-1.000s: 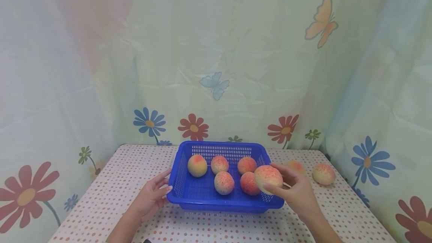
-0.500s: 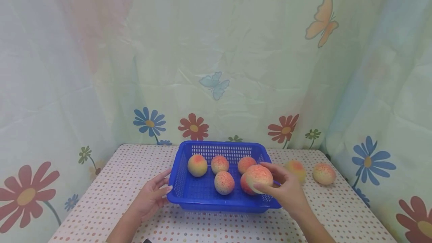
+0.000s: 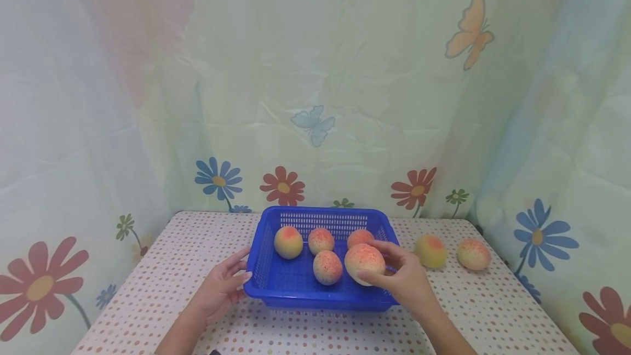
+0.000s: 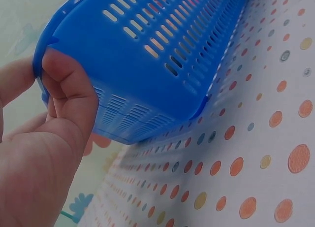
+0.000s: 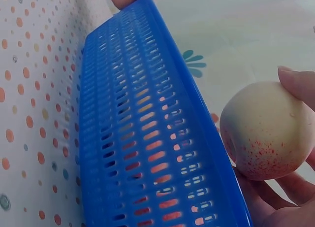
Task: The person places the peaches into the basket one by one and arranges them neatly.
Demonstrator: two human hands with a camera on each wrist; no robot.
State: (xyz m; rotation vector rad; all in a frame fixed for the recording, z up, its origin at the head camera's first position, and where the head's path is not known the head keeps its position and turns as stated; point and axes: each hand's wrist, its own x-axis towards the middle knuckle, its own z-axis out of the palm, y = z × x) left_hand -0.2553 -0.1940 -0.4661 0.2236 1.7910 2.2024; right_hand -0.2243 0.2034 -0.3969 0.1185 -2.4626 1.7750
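Observation:
My right hand (image 3: 409, 278) holds a red-speckled pale peach (image 3: 365, 263) between thumb and fingers, over the right part of the blue plastic basket (image 3: 315, 296). In the right wrist view that held peach (image 5: 266, 128) is above the basket's rim level. My left hand (image 3: 222, 286) grips the basket's left end; the left wrist view has its thumb and fingers pinching the rim (image 4: 44, 40). Inside the basket lie a yellow peach (image 3: 288, 242), a speckled peach (image 3: 321, 241) behind a paler one (image 3: 327, 267), and a reddish peach (image 3: 361, 237), partly hidden by the held one.
To the right of the basket, a yellow peach (image 3: 430, 251) and a speckled peach (image 3: 473, 254) rest on the dotted tablecloth (image 3: 207, 234). A floral curtain (image 3: 315, 70) hangs behind the table and at both sides.
My right hand has moved left with the peach, from the basket's right end further inward, covering a red peach there. The yellow peach on the table has come into fuller view. My left hand stays put.

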